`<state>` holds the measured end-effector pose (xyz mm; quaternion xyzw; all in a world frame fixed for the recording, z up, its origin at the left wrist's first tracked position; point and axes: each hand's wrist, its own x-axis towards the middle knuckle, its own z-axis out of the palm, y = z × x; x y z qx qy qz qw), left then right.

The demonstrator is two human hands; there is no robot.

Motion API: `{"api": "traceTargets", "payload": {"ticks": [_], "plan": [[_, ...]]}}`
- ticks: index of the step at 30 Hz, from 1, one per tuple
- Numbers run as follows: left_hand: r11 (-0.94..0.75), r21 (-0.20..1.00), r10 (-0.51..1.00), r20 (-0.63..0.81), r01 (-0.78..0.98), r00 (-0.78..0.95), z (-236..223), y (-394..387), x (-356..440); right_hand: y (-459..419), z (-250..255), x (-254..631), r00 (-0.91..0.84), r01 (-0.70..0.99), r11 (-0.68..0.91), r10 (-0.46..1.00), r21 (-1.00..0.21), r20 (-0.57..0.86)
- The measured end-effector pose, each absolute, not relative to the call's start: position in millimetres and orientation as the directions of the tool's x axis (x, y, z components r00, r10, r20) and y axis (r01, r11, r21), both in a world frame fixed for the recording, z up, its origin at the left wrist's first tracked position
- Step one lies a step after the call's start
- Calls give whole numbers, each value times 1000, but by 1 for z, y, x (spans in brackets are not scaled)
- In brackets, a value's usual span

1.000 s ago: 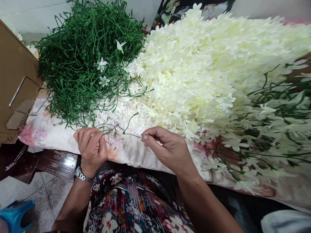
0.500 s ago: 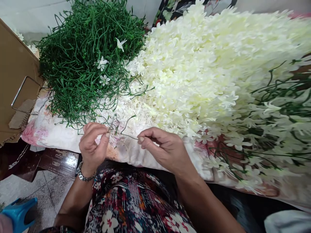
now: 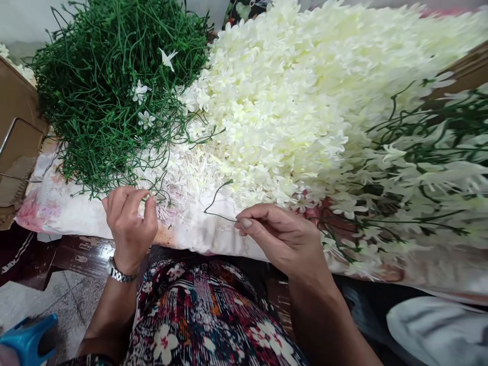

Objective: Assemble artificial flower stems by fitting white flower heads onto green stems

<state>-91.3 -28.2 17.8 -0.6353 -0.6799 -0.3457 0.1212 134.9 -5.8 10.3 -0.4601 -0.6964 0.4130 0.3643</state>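
My right hand (image 3: pixel 285 238) pinches the end of a thin green plastic stem (image 3: pixel 215 214) between thumb and forefinger. The stem points left and bends upward to a small forked tip, with no blossom on it. My left hand (image 3: pixel 131 217) is closed, thumb against curled fingers, at the front edge of a big heap of green artificial stems (image 3: pixel 110 96). What its fingertips hold, if anything, is too small to make out. Thin white stamens (image 3: pixel 186 170) lie scattered beyond the hands. A large pile of cream-white artificial blossoms (image 3: pixel 274 112) spreads behind my right hand.
Finished-looking flowers on green stems (image 3: pixel 419 168) lie at the right. Everything rests on a floral cloth (image 3: pixel 84 211). A cardboard box (image 3: pixel 19 117) with a metal wire handle stands at the left. A blue plastic stool (image 3: pixel 30 335) is on the floor, lower left.
My hands have drawn farther apart. The right hand has carried the green stem away to the right, while the left has moved left. The whole view has shifted slightly.
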Motion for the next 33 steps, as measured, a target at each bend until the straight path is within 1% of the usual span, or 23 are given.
{"api": "traceTargets", "payload": {"ticks": [1,2,4,5,6,7,8,10,13,15,17,19,20,22,26,28,31,33], "plan": [[-102,348,780,610,932,-143,21,-31,-84,-8,13,136,-331,359,288,929,-888,168],[-168,412,814,570,895,-109,25,-34,-77,-9,15,138,-365,365,344,908,-865,207],[-197,613,935,353,765,-42,31,-38,-63,-13,21,139,-458,338,439,849,-833,262],[-192,720,973,228,666,34,33,-39,-56,-14,24,139,-510,316,471,816,-824,271],[-152,814,988,100,560,121,34,-40,-51,-15,26,139,-558,299,498,783,-814,274],[-92,883,980,-2,460,199,33,-40,-46,-16,28,138,-600,292,525,752,-799,274],[-25,929,960,-80,368,267,32,-41,-43,-17,30,137,-630,297,554,726,-778,276],[97,968,925,-174,233,339,26,-42,-37,-18,32,134,-675,326,615,683,-718,278],[155,978,926,-192,137,325,16,-46,-31,-19,31,133,-709,364,680,645,-636,284],[153,985,954,-168,78,250,10,-49,-30,-20,28,138,-697,380,687,653,-619,297],[173,985,974,-170,-5,149,6,-51,-32,-19,21,149,-607,458,659,722,-597,331],[225,970,973,-218,-91,82,6,-51,-37,-17,13,163,-400,656,571,818,-493,414],[250,960,967,-241,-129,79,7,-50,-39,-16,10,170,-352,741,515,845,-431,403],[266,946,962,-249,-185,108,9,-46,-42,-15,5,179,-348,812,468,868,-350,354],[127,971,991,-118,-201,58,8,-38,-39,-19,2,178,-382,863,438,892,-251,243],[88,972,996,-85,-217,22,5,-36,-35,-20,1,173,-401,878,439,892,-189,207],[104,968,994,-108,-230,-6,-1,-37,-31,-19,-1,169,-414,886,444,887,-132,206],[107,974,994,-112,-199,-16,-3,-38,-29,-17,-1,169,-414,878,455,878,-149,242]]}}
